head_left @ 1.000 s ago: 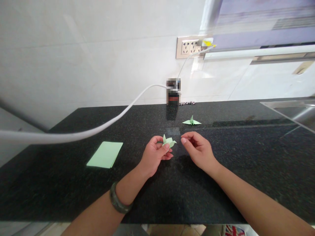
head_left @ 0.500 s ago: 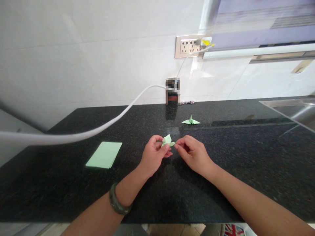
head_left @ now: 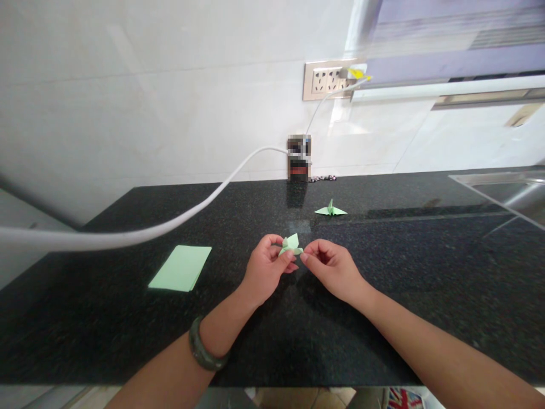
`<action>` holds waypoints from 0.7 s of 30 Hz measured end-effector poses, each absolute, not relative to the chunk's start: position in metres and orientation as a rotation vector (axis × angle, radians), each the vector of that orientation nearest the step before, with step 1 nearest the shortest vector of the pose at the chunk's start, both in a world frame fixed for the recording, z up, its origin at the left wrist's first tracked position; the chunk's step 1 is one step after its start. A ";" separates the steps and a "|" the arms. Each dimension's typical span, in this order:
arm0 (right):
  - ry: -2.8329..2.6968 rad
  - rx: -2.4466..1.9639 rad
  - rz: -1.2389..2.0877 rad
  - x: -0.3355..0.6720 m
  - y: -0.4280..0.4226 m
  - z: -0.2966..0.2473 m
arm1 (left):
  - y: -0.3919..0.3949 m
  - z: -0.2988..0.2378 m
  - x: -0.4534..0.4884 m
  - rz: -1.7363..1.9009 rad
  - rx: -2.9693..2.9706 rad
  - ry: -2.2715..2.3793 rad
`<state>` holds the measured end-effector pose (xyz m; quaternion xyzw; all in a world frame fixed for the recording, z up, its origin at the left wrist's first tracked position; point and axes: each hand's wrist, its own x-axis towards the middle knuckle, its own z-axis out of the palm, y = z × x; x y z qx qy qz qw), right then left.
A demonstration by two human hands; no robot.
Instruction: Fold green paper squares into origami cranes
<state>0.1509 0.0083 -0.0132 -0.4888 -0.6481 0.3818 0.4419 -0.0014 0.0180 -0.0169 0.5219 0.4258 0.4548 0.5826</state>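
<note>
Between thumb and fingers, my left hand (head_left: 266, 267) pinches a small light green origami crane (head_left: 292, 243) above the dark countertop. My right hand (head_left: 331, 262) has thumb and forefinger closed on the tip at the crane's right end; its other fingers are curled in. Part of the folded paper is hidden by my left fingers. A second green paper crane (head_left: 331, 209) with spread wings stands farther back on the counter. Off to the left lies a stack of green paper sheets (head_left: 181, 268).
A white cable (head_left: 200, 205) arcs across the left side to a blurred-out boxy item (head_left: 299, 159) against the wall. Beside that lies a beaded string (head_left: 324, 178). A socket panel (head_left: 320, 81) is on the wall. A sink edge (head_left: 489, 199) shows at right on the black countertop (head_left: 106, 329).
The held crane has tilted slightly, its upper flap shifting to the right. My right hand has moved a touch left, its fingers still at the tip. Everything else is unchanged.
</note>
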 end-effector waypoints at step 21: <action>-1.869 -1.226 0.418 0.154 0.003 -0.006 | 0.017 -0.014 -0.001 1.091 1.224 0.976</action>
